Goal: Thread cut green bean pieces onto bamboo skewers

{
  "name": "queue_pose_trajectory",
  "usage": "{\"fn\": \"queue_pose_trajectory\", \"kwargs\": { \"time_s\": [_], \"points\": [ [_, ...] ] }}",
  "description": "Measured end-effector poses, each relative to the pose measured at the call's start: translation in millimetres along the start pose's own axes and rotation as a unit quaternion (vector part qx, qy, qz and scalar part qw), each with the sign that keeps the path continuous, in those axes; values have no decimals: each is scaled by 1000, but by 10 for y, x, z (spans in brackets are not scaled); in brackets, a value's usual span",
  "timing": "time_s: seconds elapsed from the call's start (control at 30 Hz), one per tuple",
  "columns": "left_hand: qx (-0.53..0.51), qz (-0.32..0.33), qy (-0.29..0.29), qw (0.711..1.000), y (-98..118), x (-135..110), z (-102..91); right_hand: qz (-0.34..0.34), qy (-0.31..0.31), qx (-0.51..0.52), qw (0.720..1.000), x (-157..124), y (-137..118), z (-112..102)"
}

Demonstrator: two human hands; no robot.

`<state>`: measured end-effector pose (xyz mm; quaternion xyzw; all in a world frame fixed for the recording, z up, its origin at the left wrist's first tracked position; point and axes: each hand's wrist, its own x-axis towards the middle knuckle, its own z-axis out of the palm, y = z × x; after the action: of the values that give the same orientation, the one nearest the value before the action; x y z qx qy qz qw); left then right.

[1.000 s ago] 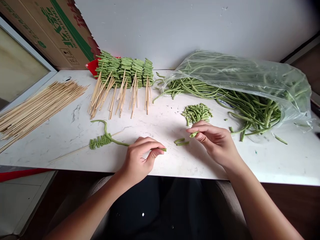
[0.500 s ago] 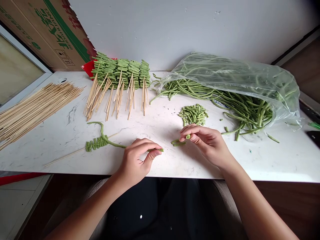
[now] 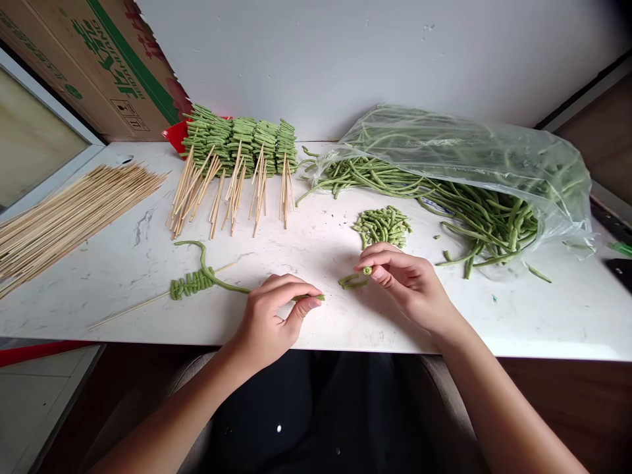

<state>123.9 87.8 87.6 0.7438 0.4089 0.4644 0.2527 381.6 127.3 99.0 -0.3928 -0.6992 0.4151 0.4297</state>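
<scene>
My left hand (image 3: 276, 313) pinches a long green bean (image 3: 230, 286) near its right end; the rest curls away to the left over a skewer. That bamboo skewer (image 3: 131, 305) lies on the table with several short bean pieces (image 3: 190, 284) threaded side by side. In my right hand (image 3: 409, 283) a short piece of green bean (image 3: 367, 270) is held between thumb and fingers, its cut end facing me. Two or so loose bean pieces (image 3: 353, 284) lie just left of and below that hand. Behind it sits a small heap of cut bean pieces (image 3: 382, 227).
Loose bamboo skewers (image 3: 74, 220) are spread at the left. Stacked bean skewers (image 3: 241, 141) stand at the back, sticks pointing toward me. A clear plastic bag (image 3: 469, 145) of long beans (image 3: 474, 207) lies back right. A cardboard box (image 3: 99, 66) leans behind, left.
My right hand has shifted very slightly left with the bean piece. My left hand and its long bean are almost still.
</scene>
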Motion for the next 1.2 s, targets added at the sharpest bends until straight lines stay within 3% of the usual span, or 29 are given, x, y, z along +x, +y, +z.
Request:
{"fn": "queue_pose_trajectory", "kwargs": {
  "time_s": [0.67, 1.2],
  "points": [
    [1, -5, -7, 1000, -20, -21, -2, 84, -25, 177, 980, -42, -55, 64],
    [-1, -6, -7, 1000, -27, -30, -3, 81, -21, 215, 973, -49, -98, 124]
  ]
}}
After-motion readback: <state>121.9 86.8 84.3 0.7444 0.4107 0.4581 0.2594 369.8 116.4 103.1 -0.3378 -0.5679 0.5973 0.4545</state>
